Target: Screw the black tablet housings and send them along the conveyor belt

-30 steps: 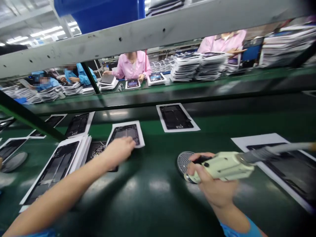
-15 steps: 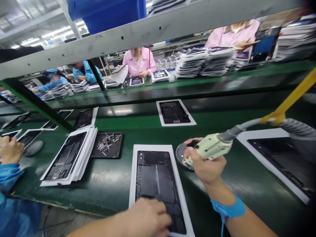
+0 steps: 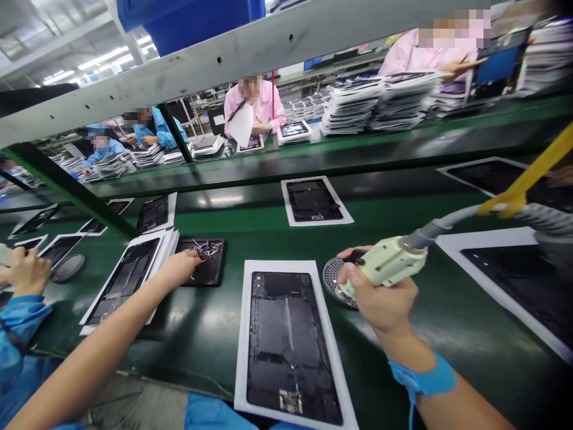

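Observation:
A dark tablet shell on a white sheet (image 3: pixel 289 340) lies lengthwise on the green belt right in front of me. My left hand (image 3: pixel 179 267) reaches out to the black tray of small screws (image 3: pixel 203 269), with its fingers closed at the tray's edge; what they pinch is hidden. My right hand (image 3: pixel 380 295) is wrapped round a pale green electric screwdriver (image 3: pixel 389 261). The tool's tip rests at a round perforated metal dish (image 3: pixel 335 280) just right of the shell. A grey hose runs from the tool up to the right.
A stack of shells on white sheets (image 3: pixel 123 278) lies left of the screw tray. More shells sit further along the belt (image 3: pixel 313 200) and at right (image 3: pixel 514 275). A co-worker's hand (image 3: pixel 27 272) is at far left. People work across the line behind a grey rail.
My left hand let go of the shell's near end and moved up-left to the screw tray. The shell lies slightly nearer me. The right hand kept hold of the screwdriver.

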The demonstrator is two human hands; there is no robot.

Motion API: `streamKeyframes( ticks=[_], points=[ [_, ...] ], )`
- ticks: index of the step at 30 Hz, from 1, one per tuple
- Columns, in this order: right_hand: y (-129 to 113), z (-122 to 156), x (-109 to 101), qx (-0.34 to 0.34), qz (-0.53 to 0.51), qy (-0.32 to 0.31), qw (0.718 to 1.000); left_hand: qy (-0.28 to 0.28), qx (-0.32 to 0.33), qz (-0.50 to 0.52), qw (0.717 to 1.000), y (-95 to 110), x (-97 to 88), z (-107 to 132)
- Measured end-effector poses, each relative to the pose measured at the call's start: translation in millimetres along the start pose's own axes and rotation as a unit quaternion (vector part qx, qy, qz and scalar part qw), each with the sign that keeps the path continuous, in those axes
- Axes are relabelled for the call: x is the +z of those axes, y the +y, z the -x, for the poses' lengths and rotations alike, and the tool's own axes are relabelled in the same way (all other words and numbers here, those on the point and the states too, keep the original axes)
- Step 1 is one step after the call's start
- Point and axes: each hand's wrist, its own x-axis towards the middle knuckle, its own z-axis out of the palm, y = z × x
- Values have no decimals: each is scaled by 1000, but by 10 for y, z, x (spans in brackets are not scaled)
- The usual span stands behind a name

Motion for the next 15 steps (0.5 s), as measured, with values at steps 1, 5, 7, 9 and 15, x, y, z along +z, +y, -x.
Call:
streamKeyframes(
  ticks=[1,5,7,9,15],
  points=[
    [4,-1,-2,0,4,1,1000,-6,10,-5,1000,-5,3,-3],
    [24,-1,-13,1,15,-3,1000,-19,35,-6,999,-17,2,-36],
    [37,2,-19,3,16,-6,1000,-17,42,4,999,-55,-6,-67],
    [51,5,-25,6,15,-7,1000,-1,41,22,999,-118,-29,-111],
    [72,8,-50,6,16,-21,1000,96,-59,71,991,-277,-138,-380]
  ],
)
